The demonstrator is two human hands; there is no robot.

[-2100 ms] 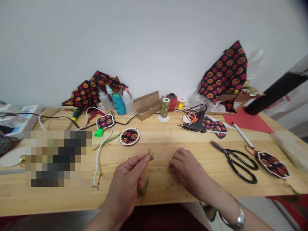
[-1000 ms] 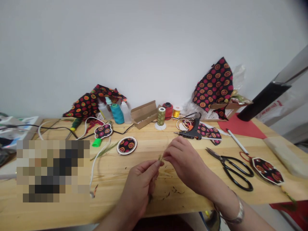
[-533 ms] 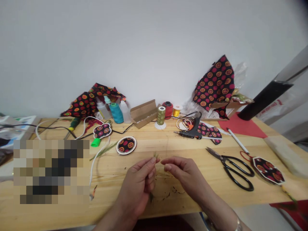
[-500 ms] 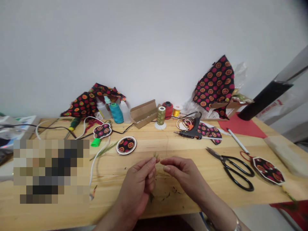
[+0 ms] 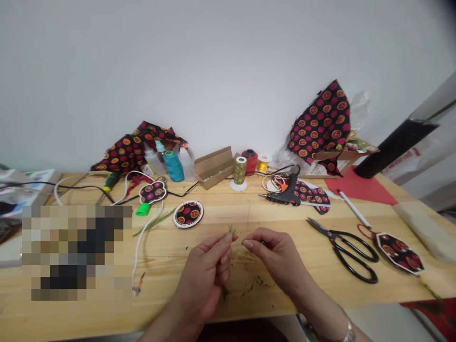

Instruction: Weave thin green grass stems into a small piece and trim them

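My left hand [image 5: 208, 266] is closed in a pinch around a bundle of green threads [image 5: 231, 230]. The frayed tips poke up above the thumb, and darker ends hang below the palm. Just to the right, my right hand [image 5: 272, 254] is closed, thumb against forefinger; whatever is between them is too fine to make out. A small gap separates the two hands. Beyond them lies a round fabric-covered disc [image 5: 188, 214] with a pale rim. Black-handled scissors [image 5: 351, 247] rest to the right, points toward the back left. Dark thread scraps [image 5: 251, 287] are scattered beneath the hands.
Along the wall stand a teal thread cone [image 5: 174, 166], an olive thread spool [image 5: 240, 170], and an open cardboard box [image 5: 215, 168]. A glue gun [image 5: 285, 192] lies behind my right hand. White cable [image 5: 137, 251] crosses the left side. An octagonal fabric ornament [image 5: 399, 254] sits far right.
My right hand's fingers have drawn together into a tighter pinch and shifted slightly right, away from the left hand. The left hand keeps its hold on the green threads.
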